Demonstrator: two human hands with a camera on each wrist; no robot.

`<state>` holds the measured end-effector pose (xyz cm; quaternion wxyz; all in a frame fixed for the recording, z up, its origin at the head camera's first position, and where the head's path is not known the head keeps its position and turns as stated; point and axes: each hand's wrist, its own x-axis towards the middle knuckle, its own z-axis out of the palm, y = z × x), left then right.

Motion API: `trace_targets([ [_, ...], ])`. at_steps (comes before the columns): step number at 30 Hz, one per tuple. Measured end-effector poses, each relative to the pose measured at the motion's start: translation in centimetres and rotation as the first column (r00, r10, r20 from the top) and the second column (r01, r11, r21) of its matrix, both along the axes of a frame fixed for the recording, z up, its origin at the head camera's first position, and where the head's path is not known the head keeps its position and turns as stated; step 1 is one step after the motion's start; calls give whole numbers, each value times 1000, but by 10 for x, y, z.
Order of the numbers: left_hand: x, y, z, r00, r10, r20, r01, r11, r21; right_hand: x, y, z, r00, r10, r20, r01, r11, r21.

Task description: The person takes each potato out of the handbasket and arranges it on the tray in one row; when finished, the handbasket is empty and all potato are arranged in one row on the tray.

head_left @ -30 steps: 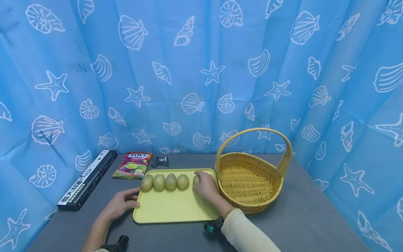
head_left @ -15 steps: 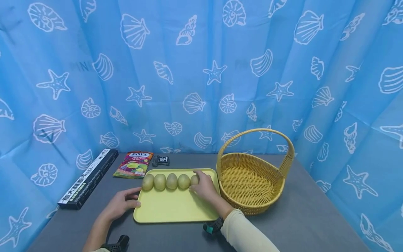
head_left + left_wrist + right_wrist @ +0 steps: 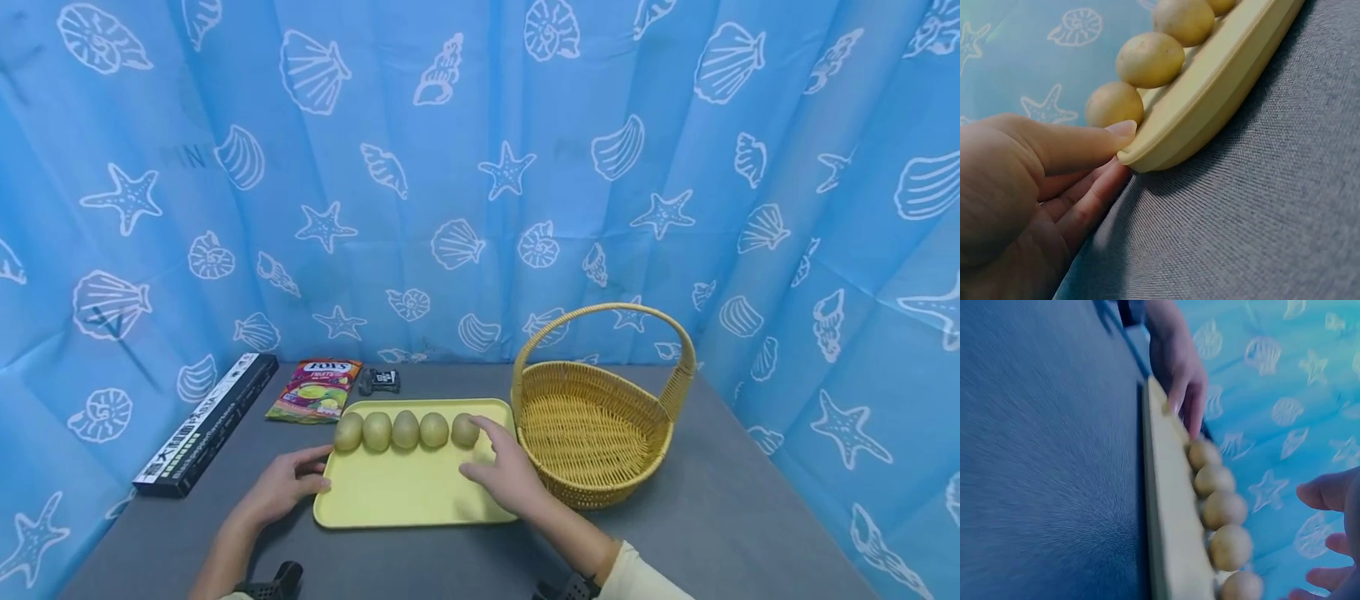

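Several brownish-green, egg-shaped kiwis lie in a row along the far side of a pale yellow tray. My left hand pinches the tray's left edge, its thumb on the rim and other fingers against the outside, as the left wrist view shows. Over the tray's right part hovers my right hand, thumb and fingers spread, holding nothing. Its index finger is close to the rightmost kiwi; whether it touches cannot be told. In the right wrist view its fingers appear apart from the kiwis.
A yellow wicker basket with a tall handle stands right beside the tray. Behind the tray lie a Fox's candy bag and a small black item. A long black-and-white pasta box is at left. A blue seashell curtain encloses the table.
My right hand slid the rightmost kiwi leftward toward the row, then let go and drew back toward me and to the right. The left hand stayed at the tray's edge.
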<state>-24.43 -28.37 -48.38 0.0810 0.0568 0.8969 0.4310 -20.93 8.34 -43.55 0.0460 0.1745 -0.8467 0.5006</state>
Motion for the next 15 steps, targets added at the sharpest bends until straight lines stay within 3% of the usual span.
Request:
trace_targets([
  [5, 3, -6, 7, 999, -32, -34, 31, 999, -30, 33, 32, 23, 986, 163, 15, -162, 985, -57],
  [8, 6, -11, 11, 998, -24, -64, 19, 997, -76, 45, 55, 37, 978, 203, -59, -206, 977, -59],
  [11, 10, -16, 16, 991, -28, -133, 10, 991, -134, 52, 82, 47, 967, 170, -192, -176, 984, -17],
  [15, 14, -27, 22, 952, -67, -298, -14, 965, -261, 58, 122, 57, 932, 62, -356, -54, 998, 32],
])
